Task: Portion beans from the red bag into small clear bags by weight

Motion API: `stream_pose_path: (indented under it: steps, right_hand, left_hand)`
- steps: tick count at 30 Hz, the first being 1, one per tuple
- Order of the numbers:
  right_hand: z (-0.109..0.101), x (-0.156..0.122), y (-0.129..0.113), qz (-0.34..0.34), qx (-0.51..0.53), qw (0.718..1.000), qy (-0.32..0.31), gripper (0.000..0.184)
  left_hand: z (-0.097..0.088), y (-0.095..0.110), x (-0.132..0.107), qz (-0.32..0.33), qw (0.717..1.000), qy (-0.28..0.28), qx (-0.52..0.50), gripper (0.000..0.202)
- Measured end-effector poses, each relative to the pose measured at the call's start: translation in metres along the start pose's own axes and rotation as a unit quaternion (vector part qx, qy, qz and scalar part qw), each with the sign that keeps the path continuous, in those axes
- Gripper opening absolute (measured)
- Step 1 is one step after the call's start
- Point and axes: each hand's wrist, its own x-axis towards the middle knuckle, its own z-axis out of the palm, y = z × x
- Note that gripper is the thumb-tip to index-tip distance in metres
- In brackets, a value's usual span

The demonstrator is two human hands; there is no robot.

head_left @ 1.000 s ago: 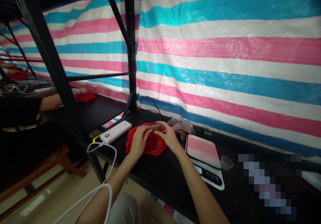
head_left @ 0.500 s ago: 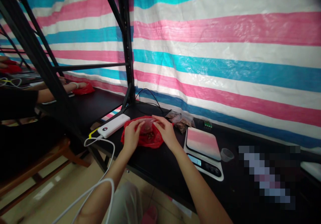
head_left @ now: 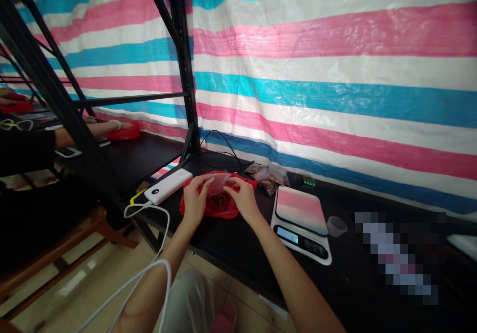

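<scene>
A red plastic bag (head_left: pixel 208 208) lies open on the black table (head_left: pixel 242 243), with small brown pieces inside it. Over it both my hands pinch the edges of a small clear plastic bag (head_left: pixel 218 184). My left hand (head_left: pixel 195 199) grips the clear bag's left edge with fingers closed. My right hand (head_left: pixel 242 197) grips its right edge the same way. Brown contents show through the clear bag just below my fingertips.
A white power bank (head_left: pixel 167 186) with a white cable lies left of the red bag. To the right stand a digital scale (head_left: pixel 301 216), a small clear cup (head_left: pixel 336 226) and clear packets of brown pieces (head_left: pixel 270 178). Another person's arm (head_left: pixel 85 131) rests on the left table. Black rack posts (head_left: pixel 182 69) rise behind.
My hands have drawn slightly closer together and now hold the small clear bag stretched between them over the red bag. The view has shifted a little to the right.
</scene>
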Motion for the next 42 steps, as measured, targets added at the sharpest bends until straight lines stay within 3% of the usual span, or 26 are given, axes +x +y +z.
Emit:
stream_pose_path:
  steps: [4,7,14,17,21,28,33,36,39,42]
  right_hand:
    - [-0.003,0.0,0.0,0.019,-0.036,0.998,-0.037,0.028]
    - [-0.009,0.0,-0.002,0.031,-0.068,0.995,-0.069,0.019]
    - [-0.033,0.009,0.006,0.007,0.01,1.0,-0.006,0.015]
    - [-0.029,0.01,0.011,-0.016,0.04,0.999,-0.001,0.016]
    - [-0.014,0.006,0.005,-0.045,0.005,0.997,-0.056,0.017]
    - [0.007,0.0,-0.005,-0.025,-0.062,0.996,-0.06,0.013]
    - [0.005,0.001,0.001,-0.035,-0.031,0.999,-0.025,0.014]
    - [-0.008,0.001,-0.001,-0.047,-0.021,0.999,-0.013,0.016]
    - [-0.03,-0.003,-0.007,-0.084,-0.038,0.993,-0.072,0.017]
    - [-0.059,-0.012,-0.012,-0.105,-0.082,0.982,-0.135,0.018]
  left_hand:
    - [-0.001,0.006,0.002,-0.031,0.998,0.019,-0.057,0.026]
    - [0.002,0.011,0.007,-0.045,0.993,0.028,-0.103,0.025]
    - [0.016,0.027,0.024,-0.057,0.979,0.047,-0.192,0.024]
    - [0.018,0.032,0.026,-0.043,0.982,0.018,-0.183,0.026]
    - [0.013,0.03,0.025,-0.041,0.99,0.021,-0.137,0.027]
    - [0.007,0.018,0.023,-0.044,0.992,0.017,-0.118,0.027]
    - [0.004,0.014,0.024,-0.032,0.986,0.051,-0.155,0.025]
    - [-0.002,0.023,0.028,-0.014,0.981,0.058,-0.184,0.034]
    - [-0.012,0.042,0.037,0.027,0.991,-0.018,-0.127,0.052]
    - [-0.018,0.057,0.046,0.048,0.983,-0.176,-0.032,0.033]
